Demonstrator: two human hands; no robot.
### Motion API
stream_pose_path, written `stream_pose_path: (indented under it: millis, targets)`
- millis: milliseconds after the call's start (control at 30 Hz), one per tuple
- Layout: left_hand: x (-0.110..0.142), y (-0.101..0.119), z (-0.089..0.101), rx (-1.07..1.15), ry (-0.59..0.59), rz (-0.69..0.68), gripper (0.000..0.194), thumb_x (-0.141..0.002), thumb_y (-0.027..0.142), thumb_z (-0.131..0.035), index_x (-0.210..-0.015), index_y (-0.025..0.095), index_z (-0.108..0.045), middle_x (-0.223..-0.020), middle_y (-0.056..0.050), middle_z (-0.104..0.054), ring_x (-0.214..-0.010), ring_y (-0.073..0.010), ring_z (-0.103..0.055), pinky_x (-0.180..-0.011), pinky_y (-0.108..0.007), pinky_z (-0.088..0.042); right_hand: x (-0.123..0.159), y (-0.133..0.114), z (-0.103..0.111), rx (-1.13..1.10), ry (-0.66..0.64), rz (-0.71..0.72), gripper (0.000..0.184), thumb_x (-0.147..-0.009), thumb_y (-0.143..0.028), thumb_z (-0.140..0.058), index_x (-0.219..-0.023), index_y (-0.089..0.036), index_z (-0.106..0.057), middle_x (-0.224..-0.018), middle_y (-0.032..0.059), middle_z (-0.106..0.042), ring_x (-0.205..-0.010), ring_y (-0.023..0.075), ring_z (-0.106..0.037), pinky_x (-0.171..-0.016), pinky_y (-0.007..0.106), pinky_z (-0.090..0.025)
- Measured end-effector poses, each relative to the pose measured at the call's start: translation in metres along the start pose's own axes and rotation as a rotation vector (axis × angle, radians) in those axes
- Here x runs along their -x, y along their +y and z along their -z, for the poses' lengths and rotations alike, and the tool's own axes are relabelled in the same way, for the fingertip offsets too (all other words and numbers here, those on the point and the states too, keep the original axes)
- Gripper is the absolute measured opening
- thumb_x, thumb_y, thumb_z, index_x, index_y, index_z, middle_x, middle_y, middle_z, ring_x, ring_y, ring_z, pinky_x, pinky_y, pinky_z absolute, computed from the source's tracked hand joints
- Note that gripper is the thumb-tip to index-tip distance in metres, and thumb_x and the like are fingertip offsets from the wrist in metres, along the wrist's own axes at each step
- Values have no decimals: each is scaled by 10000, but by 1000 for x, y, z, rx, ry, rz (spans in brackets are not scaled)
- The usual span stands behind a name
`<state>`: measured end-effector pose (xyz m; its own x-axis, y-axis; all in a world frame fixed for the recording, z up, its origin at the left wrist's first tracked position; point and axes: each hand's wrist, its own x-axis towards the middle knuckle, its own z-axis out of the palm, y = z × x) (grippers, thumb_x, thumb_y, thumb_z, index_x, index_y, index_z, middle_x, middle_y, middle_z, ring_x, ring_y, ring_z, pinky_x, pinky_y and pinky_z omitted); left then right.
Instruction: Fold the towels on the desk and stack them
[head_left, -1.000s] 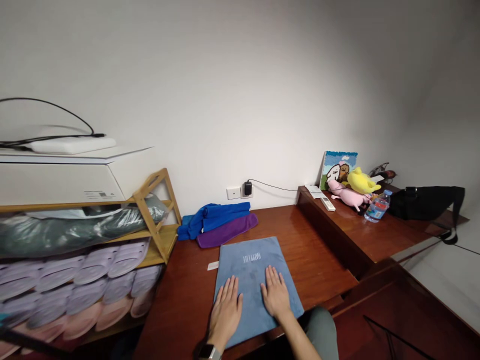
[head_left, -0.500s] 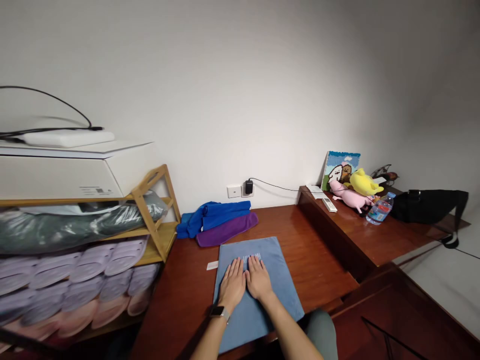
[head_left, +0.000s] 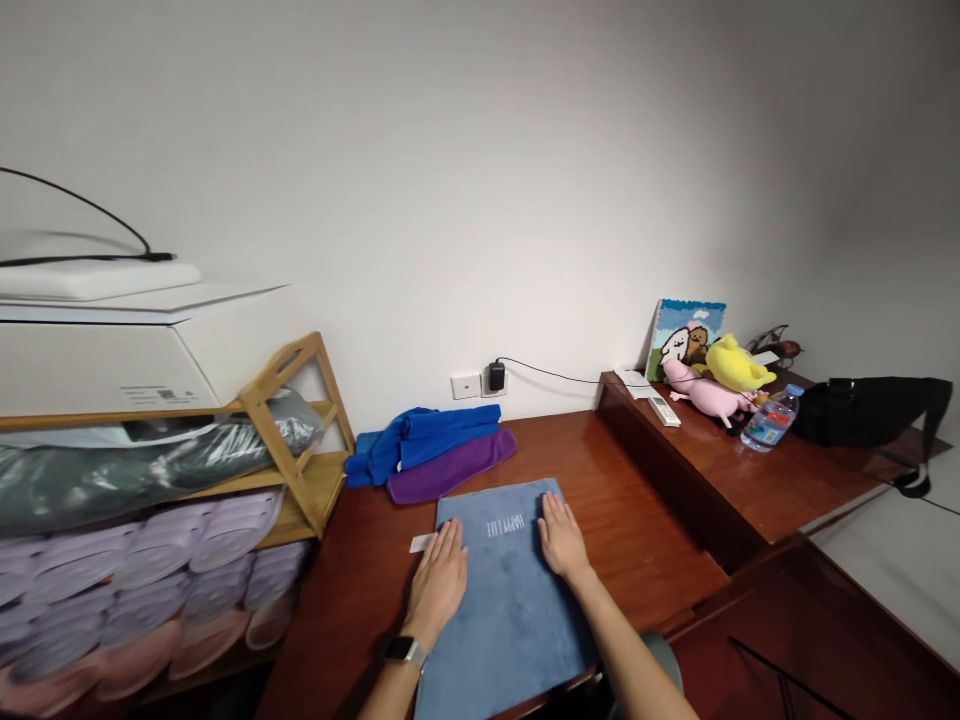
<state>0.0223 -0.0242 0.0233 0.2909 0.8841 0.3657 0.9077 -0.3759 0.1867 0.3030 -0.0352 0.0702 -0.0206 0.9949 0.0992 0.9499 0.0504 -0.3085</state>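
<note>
A grey-blue towel [head_left: 504,600] with small white lettering lies flat on the dark wooden table [head_left: 615,500] in front of me. My left hand [head_left: 437,583] rests palm down on the towel's far left edge, fingers stretched out. On the far right part of the towel lies my right hand [head_left: 560,537], also flat and open. A watch is on my left wrist. Neither hand holds anything.
A blue cloth [head_left: 424,442] and a purple cloth [head_left: 450,466] lie folded by the wall. A wooden rack [head_left: 296,430] of lilac slippers stands at the left under a white box. The raised ledge at the right carries plush toys [head_left: 712,380], a water bottle [head_left: 772,420] and a black bag [head_left: 870,410].
My hands slid forward along the towel, came together in the middle, then spread apart toward its far left and right edges. The view shifted slightly.
</note>
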Motion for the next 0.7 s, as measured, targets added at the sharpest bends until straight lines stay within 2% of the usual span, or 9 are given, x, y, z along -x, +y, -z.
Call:
stream_pose_path:
  millis: [133,200,267,333,433,500,567,600,700]
  targets:
    - [-51,3,-4,22,-58,-81,603,-1065,394,-295,-1575,158,-513,-1665,-109,-495,-1570,-237,-429,-1313,-453,-342,-29,-56,-24,-73,-18,117,624,-1110,-358,-262,-1673,-108,-364,-1727,101,-335,-1628,229,-261,-1337,421,-210]
    - [-65,-3,-10,13,-69,-63,613,-1047,431,-347,-1568,161,-525,-1649,-129,-515,-1558,-261,-450,-1295,-479,-369,-39,-69,-34,-91,-52,142,629,-1109,-384,-277,-1669,-115,-373,-1726,98,-340,-1625,230,-269,-1339,425,-202]
    - [-69,-14,-15,-1,-76,-22,635,-1034,451,-366,-1563,139,-527,-1635,-169,-522,-1544,-300,-470,-1279,-536,-382,-44,-63,-37,-89,-58,139,632,-1110,-406,-284,-1672,-131,-371,-1725,89,-344,-1627,225,-264,-1343,433,-187]
    - [-66,-27,-18,-20,-81,25,661,-1033,459,-346,-1570,109,-509,-1648,-194,-495,-1552,-321,-456,-1282,-566,-367,-45,-40,-34,-62,-51,77,634,-1109,-410,-287,-1679,-142,-358,-1728,89,-333,-1631,225,-252,-1345,447,-176]
    - [-58,-40,-20,-58,-88,73,673,-1037,455,-318,-1584,101,-486,-1676,-172,-462,-1573,-298,-423,-1305,-527,-336,-44,4,-21,0,-45,-98,646,-1103,-405,-290,-1687,-132,-332,-1742,105,-284,-1637,248,-233,-1339,476,-179]
    - [-57,-42,-21,-83,-83,74,664,-1033,450,-328,-1579,112,-498,-1665,-158,-484,-1568,-287,-433,-1316,-508,-319,-46,23,-12,24,-30,-201,653,-1101,-404,-290,-1686,-116,-328,-1742,121,-278,-1637,268,-234,-1333,494,-183]
    - [-61,-37,-22,-97,-63,49,652,-1031,437,-338,-1562,106,-522,-1639,-170,-519,-1558,-291,-449,-1324,-511,-300,-50,25,-8,30,8,-232,652,-1102,-396,-284,-1682,-101,-332,-1741,130,-283,-1638,282,-229,-1332,502,-178]
    - [-65,-33,-23,-94,-50,28,645,-1033,428,-337,-1556,103,-530,-1632,-174,-528,-1557,-292,-451,-1326,-511,-294,-54,20,-8,27,33,-202,647,-1105,-390,-282,-1680,-100,-337,-1743,126,-284,-1640,282,-221,-1334,499,-170]
    - [-81,-19,-25,-35,-48,-69,622,-1043,411,-337,-1575,143,-516,-1658,-138,-505,-1573,-273,-425,-1327,-482,-292,-67,-16,-16,-6,82,40,617,-1112,-389,-300,-1684,-163,-352,-1747,77,-299,-1645,252,-210,-1342,471,-152]
